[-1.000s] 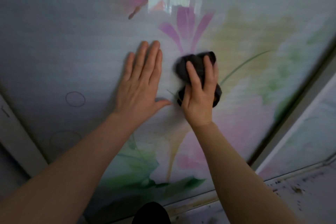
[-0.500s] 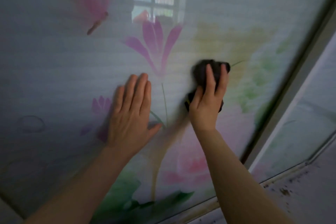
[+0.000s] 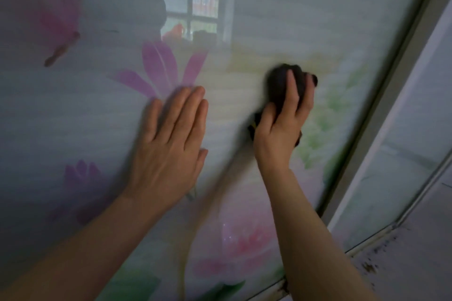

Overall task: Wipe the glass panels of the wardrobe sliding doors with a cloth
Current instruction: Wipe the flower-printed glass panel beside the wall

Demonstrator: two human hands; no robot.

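The right hand grips a dark cloth against the flowered glass panel; the left hand lies flat just beside it. A door frame borders the right.

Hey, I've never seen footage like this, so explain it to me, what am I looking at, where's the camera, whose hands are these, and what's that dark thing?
There is no machine here. The camera is worn on a person's head and looks forward and down, so you see that person's own two arms reaching out. The big pale surface is a glass panel of a wardrobe sliding door, printed with pink and purple flowers and a butterfly; the window near the top is only a reflection. The left hand lies flat on the glass, fingers straight. The right hand grips a dark bunched cloth and presses it against the glass. Running diagonally on the right is the door frame, with another panel beyond it.
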